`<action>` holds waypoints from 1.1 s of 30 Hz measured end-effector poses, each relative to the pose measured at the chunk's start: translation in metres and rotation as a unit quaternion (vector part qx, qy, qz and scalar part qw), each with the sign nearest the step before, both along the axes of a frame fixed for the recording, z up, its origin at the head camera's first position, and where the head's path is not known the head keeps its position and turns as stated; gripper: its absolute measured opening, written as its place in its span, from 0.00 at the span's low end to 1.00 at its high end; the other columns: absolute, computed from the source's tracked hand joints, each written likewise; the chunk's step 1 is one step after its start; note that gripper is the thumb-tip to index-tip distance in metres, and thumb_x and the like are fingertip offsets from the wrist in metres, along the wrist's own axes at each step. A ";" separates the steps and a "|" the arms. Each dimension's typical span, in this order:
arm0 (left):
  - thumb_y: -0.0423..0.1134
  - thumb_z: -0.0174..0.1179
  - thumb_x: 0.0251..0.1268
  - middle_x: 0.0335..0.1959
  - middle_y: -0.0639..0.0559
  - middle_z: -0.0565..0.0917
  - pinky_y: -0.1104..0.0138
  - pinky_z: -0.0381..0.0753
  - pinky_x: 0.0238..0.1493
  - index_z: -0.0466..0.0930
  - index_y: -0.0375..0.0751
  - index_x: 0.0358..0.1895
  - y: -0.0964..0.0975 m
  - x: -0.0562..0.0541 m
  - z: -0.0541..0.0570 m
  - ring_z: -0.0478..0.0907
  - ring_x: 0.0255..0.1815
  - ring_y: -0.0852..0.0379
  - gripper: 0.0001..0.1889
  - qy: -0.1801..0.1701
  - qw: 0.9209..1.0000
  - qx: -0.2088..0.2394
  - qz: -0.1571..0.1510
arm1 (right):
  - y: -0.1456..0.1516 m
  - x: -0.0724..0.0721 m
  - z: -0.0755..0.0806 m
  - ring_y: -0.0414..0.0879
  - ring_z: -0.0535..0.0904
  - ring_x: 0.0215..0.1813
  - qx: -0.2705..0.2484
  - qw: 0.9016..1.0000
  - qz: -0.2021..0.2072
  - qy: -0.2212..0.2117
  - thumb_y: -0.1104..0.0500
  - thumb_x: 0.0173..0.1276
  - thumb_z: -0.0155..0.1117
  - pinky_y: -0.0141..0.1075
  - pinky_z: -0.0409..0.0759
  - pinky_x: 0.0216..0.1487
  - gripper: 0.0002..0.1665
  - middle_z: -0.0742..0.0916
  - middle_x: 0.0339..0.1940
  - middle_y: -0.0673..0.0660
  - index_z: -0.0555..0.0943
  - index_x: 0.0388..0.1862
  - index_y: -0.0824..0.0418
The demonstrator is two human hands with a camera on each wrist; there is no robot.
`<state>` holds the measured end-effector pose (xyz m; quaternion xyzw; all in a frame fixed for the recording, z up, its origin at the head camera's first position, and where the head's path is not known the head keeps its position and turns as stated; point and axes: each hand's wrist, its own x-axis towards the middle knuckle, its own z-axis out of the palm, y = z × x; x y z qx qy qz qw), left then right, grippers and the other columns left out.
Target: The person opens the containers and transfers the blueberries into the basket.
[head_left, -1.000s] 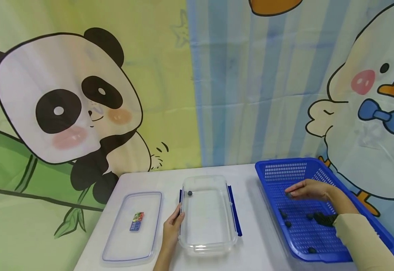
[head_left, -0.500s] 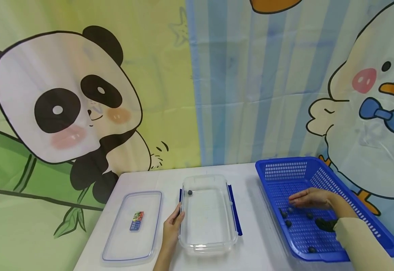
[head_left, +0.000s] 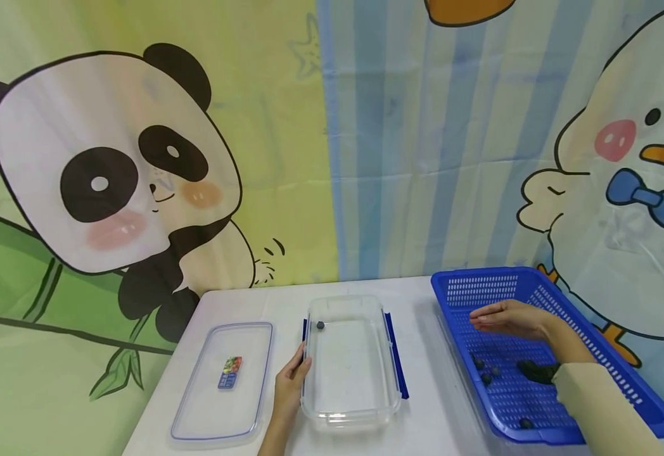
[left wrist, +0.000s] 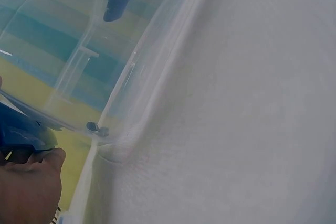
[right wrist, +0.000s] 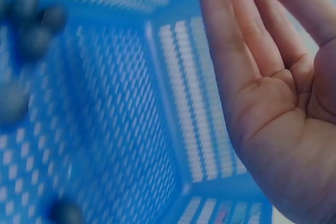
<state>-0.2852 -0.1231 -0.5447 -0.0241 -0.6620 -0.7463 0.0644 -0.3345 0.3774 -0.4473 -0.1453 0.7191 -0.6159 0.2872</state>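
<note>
My left hand grips the left side of a clear plastic food container, by its blue side latch. The container stands without its lid, blue latches hanging out on both long sides. One blueberry lies inside near the far left corner. Over the blue basket hovers my right hand, its fingers extended and nothing seen in them. In the right wrist view the palm shows bare beside the basket wall. Several blueberries rest on the basket floor, mostly toward its left side.
Left of the container lies its clear lid with a blue rim and a colourful label. All stand on a white table. Behind hangs a curtain printed with a panda and a white bird. A dark object sits below my right wrist.
A blueberry held at my right fingertips has dropped to the basket floor. The right hand first lowered, then rose slightly and moved left with fingers extended. The left hand has stayed put.
</note>
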 end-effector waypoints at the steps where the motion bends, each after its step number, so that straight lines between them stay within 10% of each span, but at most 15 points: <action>1: 0.37 0.56 0.65 0.66 0.45 0.64 0.75 0.60 0.61 0.64 0.31 0.63 0.000 0.000 0.000 0.57 0.68 0.48 0.25 0.000 1.000 0.001 -0.001 | -0.008 -0.003 0.003 0.57 0.71 0.60 -0.003 1.000 0.005 0.002 0.67 0.73 0.46 0.44 0.69 0.61 0.20 0.76 0.57 0.69 0.68 0.59 0.77; 15: 0.36 0.57 0.64 0.64 0.41 0.65 0.70 0.60 0.62 0.64 0.28 0.62 -0.001 -0.002 0.000 0.58 0.67 0.45 0.26 -0.006 1.000 -0.003 0.010 | -0.177 -0.048 0.038 0.53 0.79 0.52 -0.031 0.999 0.010 -0.002 0.67 0.67 0.55 0.50 0.69 0.61 0.18 0.82 0.50 0.67 0.74 0.54 0.75; 24: 0.37 0.57 0.64 0.65 0.41 0.65 0.69 0.61 0.62 0.64 0.29 0.62 0.003 -0.003 -0.001 0.59 0.67 0.45 0.25 -0.005 1.000 -0.006 0.004 | -0.293 -0.065 0.007 0.52 0.80 0.49 -0.093 0.990 -0.105 -0.014 0.70 0.65 0.56 0.40 0.78 0.52 0.19 0.82 0.48 0.66 0.74 0.54 0.76; 33: 0.37 0.57 0.64 0.65 0.40 0.64 0.69 0.60 0.63 0.64 0.30 0.63 0.002 -0.002 0.000 0.58 0.67 0.47 0.26 -0.007 1.000 0.006 -0.006 | -0.341 -0.076 -0.019 0.53 0.84 0.40 -0.083 0.955 -0.270 -0.090 0.75 0.57 0.62 0.38 0.83 0.42 0.14 0.86 0.36 0.64 0.80 0.44 0.75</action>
